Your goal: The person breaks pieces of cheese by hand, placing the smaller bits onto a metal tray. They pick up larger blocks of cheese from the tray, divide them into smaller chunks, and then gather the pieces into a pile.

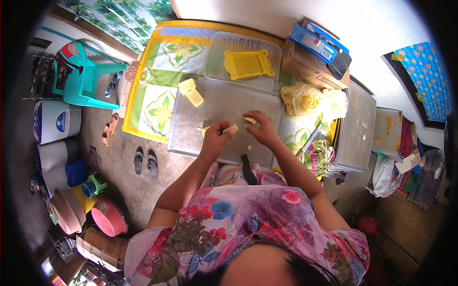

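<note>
centrally, left hand (pixel 217 137) gripping pale yellow strip (pixel 231 128), right hand (pixel 261 128) pinching small yellow chunk (pixel 250 120)

A pale yellow strip (pixel 231 128) is held level just above the clear board (pixel 224 102); a smaller yellow bit (pixel 250 120) is pinched close beside it.

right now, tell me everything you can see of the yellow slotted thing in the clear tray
The yellow slotted tool looks like moulded plastic: a flat, roughly rectangular frame with narrow parallel slots across its middle and small tabs at its sides. It lies flat, slightly askew, on the floor of the clear tray, beyond the grey board. Nothing else touches it; the left hand, pinching a yellow piece, and the right hand are apart from it, over the board.
</note>
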Demonstrator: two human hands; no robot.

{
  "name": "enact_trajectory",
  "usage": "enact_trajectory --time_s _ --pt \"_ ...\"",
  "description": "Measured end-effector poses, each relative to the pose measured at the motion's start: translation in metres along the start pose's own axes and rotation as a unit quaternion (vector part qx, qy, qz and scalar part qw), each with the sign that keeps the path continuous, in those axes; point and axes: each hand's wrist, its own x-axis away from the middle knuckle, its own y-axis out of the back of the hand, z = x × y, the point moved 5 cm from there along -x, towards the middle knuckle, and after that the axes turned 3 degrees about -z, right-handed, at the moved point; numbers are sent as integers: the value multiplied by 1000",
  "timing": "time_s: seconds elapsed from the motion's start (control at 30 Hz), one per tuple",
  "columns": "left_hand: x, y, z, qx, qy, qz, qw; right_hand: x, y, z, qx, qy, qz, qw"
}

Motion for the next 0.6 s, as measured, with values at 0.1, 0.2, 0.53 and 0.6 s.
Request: enact_trajectory --time_s 0.1,0.2,0.53,0.6 --pt "7 -6 -8 -22 -37 17 999 8 -8 20 -309 -145 120 932" --pt "14 -16 -15 3 -64 38 997 15 -4 30 -378 -166 139 900" --pt "46 -47 -30 -11 -72 5 997 35 18 30 -493 -180 172 833" --pt "52 -50 -30 -5 -76 -5 997 38 22 30 -526 -202 181 806"
